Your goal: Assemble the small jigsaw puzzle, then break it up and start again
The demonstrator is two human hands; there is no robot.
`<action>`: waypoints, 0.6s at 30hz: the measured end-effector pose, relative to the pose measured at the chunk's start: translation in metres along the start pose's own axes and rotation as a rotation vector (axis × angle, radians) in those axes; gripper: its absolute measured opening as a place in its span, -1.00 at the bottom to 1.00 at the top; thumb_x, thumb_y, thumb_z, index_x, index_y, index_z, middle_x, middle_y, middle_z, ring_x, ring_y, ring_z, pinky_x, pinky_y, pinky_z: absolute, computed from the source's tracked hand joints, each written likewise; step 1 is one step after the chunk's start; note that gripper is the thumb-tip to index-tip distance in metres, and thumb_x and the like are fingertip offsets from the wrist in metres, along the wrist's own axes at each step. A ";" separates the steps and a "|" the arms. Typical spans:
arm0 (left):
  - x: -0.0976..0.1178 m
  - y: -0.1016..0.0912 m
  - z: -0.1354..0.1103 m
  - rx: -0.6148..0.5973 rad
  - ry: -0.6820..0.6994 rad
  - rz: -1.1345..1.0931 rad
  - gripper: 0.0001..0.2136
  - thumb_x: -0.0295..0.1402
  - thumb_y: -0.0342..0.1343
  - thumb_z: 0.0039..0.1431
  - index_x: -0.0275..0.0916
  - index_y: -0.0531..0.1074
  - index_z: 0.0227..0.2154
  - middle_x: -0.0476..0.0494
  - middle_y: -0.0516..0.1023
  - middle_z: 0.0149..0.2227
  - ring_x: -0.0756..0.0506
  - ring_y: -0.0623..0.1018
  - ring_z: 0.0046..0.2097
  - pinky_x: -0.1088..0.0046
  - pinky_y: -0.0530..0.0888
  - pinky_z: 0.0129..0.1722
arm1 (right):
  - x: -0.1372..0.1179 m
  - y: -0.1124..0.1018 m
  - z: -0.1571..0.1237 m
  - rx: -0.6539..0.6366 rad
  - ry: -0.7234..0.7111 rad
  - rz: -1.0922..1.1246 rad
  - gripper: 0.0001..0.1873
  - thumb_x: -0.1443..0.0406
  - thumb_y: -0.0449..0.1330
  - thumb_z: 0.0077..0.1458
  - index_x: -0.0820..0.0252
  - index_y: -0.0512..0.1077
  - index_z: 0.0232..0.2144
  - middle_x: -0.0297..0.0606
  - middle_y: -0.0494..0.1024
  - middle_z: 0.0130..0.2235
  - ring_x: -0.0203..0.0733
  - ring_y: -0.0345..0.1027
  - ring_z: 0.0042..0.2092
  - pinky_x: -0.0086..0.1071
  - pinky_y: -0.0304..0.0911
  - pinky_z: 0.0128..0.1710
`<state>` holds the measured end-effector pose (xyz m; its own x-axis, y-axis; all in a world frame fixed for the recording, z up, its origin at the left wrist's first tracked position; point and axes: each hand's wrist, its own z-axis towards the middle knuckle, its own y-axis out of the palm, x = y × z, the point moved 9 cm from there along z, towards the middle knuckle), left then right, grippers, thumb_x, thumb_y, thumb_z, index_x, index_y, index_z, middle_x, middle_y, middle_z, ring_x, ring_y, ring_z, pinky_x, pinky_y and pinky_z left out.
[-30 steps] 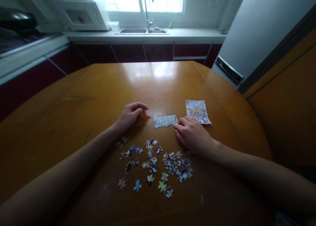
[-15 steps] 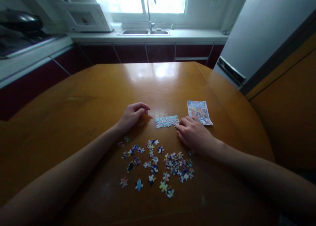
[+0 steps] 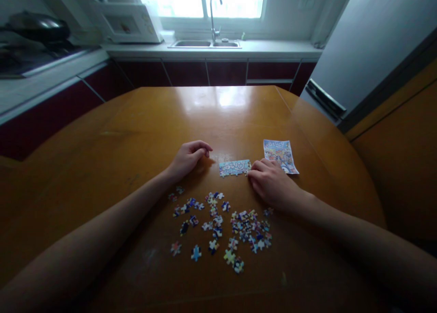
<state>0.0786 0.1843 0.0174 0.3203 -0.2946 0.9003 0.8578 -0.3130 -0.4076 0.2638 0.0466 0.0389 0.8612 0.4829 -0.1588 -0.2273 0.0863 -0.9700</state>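
Observation:
A joined strip of jigsaw puzzle (image 3: pixel 234 167), light blue with lettering, lies flat in the middle of the table. At its right end my right hand (image 3: pixel 271 181) has its fingers closed on a small puzzle piece (image 3: pixel 249 172) that touches or nearly touches the strip; the fingers hide most of it. My left hand (image 3: pixel 191 158) rests on the tabletop left of the strip, fingers curled in, with nothing visible in them. Nearer to me several loose puzzle pieces (image 3: pixel 244 226) are scattered, densest below my right hand.
The printed picture sheet (image 3: pixel 280 156) lies just beyond my right hand, which covers its lower left corner. All of this is on a large brown wooden table (image 3: pixel 136 121). A counter with a sink (image 3: pixel 191 43) stands behind it, and a fridge (image 3: pixel 355 53) is at the right.
The whole view has shifted slightly, so everything appears a little further right. Both hands keep nearly the same place, my right fingers still at the strip's right end.

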 end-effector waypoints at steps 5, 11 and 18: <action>0.003 0.000 -0.001 -0.003 -0.008 0.004 -0.83 -0.33 0.08 0.07 -0.28 0.52 -0.35 -0.06 0.50 -0.45 -0.02 0.45 -0.38 0.47 0.35 -0.34 | 0.025 -0.009 0.003 0.144 0.169 0.242 -0.80 0.35 0.02 0.26 0.18 0.45 -0.32 -0.15 0.49 -0.21 -0.07 0.26 -0.11 -0.20 0.05 -0.07; 0.004 0.000 -0.001 0.000 -0.006 0.015 -0.82 -0.32 0.08 0.07 -0.29 0.52 -0.35 -0.05 0.50 -0.45 -0.03 0.46 -0.37 0.46 0.36 -0.31 | 0.045 -0.039 -0.001 0.373 0.254 0.361 -0.79 0.34 0.00 0.24 0.18 0.38 -0.41 -0.19 0.46 -0.32 -0.11 0.28 -0.18 -0.24 0.10 -0.13; 0.003 -0.001 -0.002 0.005 -0.021 0.018 -0.81 -0.31 0.08 0.06 -0.28 0.53 -0.34 -0.05 0.50 -0.45 -0.03 0.45 -0.38 0.48 0.36 -0.35 | 0.022 -0.017 -0.006 -0.031 0.203 0.322 -0.81 0.39 0.04 0.14 0.17 0.39 -0.47 -0.26 0.51 -0.42 -0.25 0.30 -0.39 -0.34 0.10 -0.36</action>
<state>0.0781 0.1819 0.0201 0.3439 -0.2815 0.8958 0.8538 -0.3034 -0.4231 0.2891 0.0499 0.0506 0.8210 0.2981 -0.4869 -0.4899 -0.0700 -0.8690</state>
